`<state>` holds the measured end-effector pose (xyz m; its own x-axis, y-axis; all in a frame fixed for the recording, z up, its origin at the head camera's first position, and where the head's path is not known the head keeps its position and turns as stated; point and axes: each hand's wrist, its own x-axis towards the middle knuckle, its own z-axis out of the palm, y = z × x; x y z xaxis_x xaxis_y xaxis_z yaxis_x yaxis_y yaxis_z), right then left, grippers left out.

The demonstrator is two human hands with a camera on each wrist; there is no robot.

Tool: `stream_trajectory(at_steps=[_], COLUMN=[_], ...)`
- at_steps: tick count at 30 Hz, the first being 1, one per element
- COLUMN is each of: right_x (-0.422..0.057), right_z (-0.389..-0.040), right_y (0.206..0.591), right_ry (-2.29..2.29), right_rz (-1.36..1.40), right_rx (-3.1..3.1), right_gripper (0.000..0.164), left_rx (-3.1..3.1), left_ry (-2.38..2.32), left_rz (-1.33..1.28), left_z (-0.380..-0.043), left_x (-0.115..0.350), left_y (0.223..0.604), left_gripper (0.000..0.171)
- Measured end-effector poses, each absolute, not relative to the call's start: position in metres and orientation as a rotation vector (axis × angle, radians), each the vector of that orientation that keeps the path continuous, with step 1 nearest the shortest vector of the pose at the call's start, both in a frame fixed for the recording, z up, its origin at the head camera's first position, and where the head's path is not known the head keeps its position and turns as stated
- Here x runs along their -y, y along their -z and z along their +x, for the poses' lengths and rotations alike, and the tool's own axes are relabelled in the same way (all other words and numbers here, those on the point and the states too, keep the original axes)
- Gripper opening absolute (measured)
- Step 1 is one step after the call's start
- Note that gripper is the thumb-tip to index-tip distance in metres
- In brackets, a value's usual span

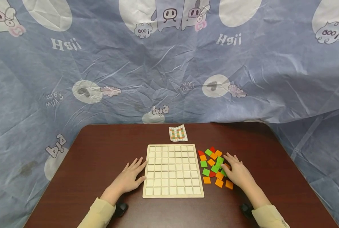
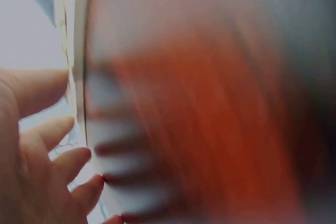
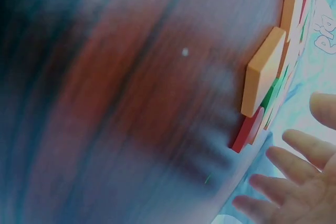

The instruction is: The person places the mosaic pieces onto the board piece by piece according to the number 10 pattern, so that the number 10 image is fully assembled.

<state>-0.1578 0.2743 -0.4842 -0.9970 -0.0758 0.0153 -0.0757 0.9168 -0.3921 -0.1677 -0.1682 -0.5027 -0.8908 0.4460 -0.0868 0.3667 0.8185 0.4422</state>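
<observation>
A pale wooden grid board (image 1: 172,171) lies on the dark table, its square cells bare. At its left edge rests my left hand (image 1: 129,175), fingers spread, with the thumb and fingertips right at the rim. Loose orange, green and red tiles (image 1: 211,162) lie scattered to the right of the board. Over the right side of these tiles is my right hand (image 1: 239,172), its fingers extended and partly covering some of them. The right wrist view shows an orange tile (image 3: 262,72) and a red tile (image 3: 247,130) near the spread fingers of that hand.
Behind the board lies a small paper card (image 1: 178,133) printted with a coloured grid pattern. The brown table (image 1: 112,148) ends at a hanging blue-grey patterned cloth (image 1: 169,72). Dark wrist devices (image 1: 120,209) sit under both cuffs.
</observation>
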Motion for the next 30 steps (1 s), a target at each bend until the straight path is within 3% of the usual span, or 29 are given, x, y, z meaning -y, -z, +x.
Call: stream_trajectory(at_steps=[13,30], right_x=[-0.28,-0.286], right_z=[-0.153,-0.166], right_y=[0.48,0.487], right_ry=[0.613,0.792], right_rz=[-0.079,0.085], right_rx=[-3.077,-3.031], right_gripper=[0.047,0.03], left_rx=[-2.749,-2.715], left_ry=[-0.832,-0.717], left_rz=[0.569,0.486], left_z=[-0.166,-0.16], left_x=[0.167,0.156], left_y=[0.514,0.5], left_gripper=[0.062,0.067])
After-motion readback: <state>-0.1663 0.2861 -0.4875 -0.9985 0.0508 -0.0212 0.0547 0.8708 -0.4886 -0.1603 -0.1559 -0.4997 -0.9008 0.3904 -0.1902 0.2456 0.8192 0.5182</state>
